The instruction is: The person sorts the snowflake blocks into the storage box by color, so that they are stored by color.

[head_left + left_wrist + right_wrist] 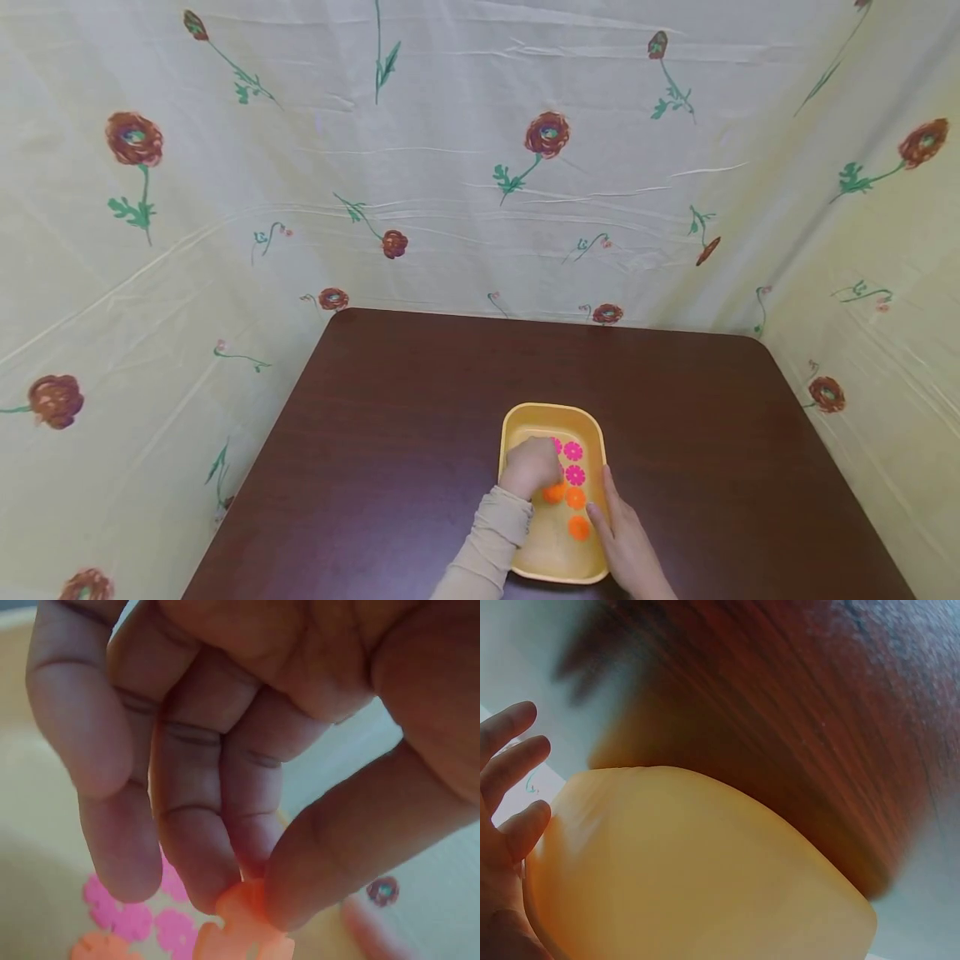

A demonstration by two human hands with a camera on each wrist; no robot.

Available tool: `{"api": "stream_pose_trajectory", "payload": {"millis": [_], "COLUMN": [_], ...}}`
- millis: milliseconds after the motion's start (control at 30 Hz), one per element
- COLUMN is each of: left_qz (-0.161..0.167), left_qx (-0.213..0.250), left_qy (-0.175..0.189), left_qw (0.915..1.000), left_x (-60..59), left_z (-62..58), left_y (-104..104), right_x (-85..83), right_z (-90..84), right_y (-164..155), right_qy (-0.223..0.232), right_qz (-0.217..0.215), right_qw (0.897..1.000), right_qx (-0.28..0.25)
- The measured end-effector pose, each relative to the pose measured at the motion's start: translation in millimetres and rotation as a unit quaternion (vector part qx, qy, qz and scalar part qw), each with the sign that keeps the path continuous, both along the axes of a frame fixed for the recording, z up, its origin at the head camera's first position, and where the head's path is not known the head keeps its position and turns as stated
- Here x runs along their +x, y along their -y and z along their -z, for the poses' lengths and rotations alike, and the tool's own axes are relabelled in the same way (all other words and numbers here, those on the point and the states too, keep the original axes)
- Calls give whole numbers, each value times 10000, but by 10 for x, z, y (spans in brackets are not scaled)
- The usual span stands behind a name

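A yellow tray (513, 425) stood on the dark wooden table (390, 433), at its near edge; inside the tray the left hand (531, 468) was curled over the pieces, its thumb and fingertips (225, 877) pinching an orange flower-shaped piece (244, 926), as the left wrist view showed; more orange pieces (577, 527) lay in the tray's near half, and pink flower-shaped pieces (573, 452) lay in its far half, just beyond the left hand; the right hand (626, 542) rested flat against the tray's right rim, fingers straight and loosely spread, holding nothing; a flower-printed cloth (465, 167) hung behind the table.
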State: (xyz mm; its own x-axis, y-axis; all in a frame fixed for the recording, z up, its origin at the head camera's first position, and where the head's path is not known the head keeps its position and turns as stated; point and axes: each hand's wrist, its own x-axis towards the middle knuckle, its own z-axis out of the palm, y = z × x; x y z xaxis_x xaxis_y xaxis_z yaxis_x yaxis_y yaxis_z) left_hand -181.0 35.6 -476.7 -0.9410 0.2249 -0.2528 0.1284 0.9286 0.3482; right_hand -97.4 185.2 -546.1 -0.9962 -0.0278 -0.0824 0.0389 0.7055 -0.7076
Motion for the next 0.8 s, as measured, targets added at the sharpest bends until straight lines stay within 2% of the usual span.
{"api": "stream_pose_trajectory", "payload": {"millis": [167,300,567,800], "left_qz": [46,178,224,219], "left_qx": [-403,-604,-1180,-1655], "left_qy": [363,490,385,383], "left_qw": [9985,9968,9920,9852], "left_x": [42,66,97,147], "left_z": [52,129,281,302], "left_y": [-48,-85,-211,-265], "right_x": [6,10,7,6], "right_z": [-6,-13,-15,-25], "right_y": [-2,-9,-6,-4], "right_qy": [-10,-52,137,340], "right_qz": [-18,-5,80,118], "right_qw": [10000,9999,9998,9993], "right_qx": [70,100,108,87]}}
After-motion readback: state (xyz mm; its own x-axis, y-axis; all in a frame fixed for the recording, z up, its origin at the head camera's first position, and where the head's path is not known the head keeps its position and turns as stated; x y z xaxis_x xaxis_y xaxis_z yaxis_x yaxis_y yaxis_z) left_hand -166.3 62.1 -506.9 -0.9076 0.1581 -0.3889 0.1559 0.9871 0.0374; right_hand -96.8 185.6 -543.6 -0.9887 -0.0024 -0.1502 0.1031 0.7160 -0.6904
